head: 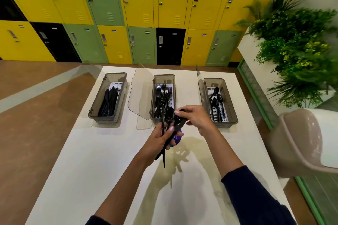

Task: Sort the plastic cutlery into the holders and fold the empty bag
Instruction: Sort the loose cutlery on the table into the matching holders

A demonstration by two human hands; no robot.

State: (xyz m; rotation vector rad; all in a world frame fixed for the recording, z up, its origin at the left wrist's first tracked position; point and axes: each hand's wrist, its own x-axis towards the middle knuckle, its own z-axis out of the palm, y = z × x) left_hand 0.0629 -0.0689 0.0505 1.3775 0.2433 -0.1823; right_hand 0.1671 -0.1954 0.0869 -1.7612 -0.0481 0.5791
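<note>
Three smoky clear holders stand in a row on the white table (95, 160). The left holder (97, 104) has black knives, the middle holder (155, 86) has black forks, the right holder (230, 107) has black spoons. My left hand (161, 139) grips a bunch of black cutlery (169, 117) in front of the middle holder, handles hanging down. My right hand (194, 117) pinches the bowl of one black spoon (180, 118) in that bunch. A purple bit of the bag (177, 138) shows under my left hand; most of it is hidden.
Open clear lids (135, 97) lie flat between the holders. A beige chair (300, 142) stands at the right of the table. Green plants (296, 51) fill the right side. Yellow, green and black lockers (137, 14) line the far wall.
</note>
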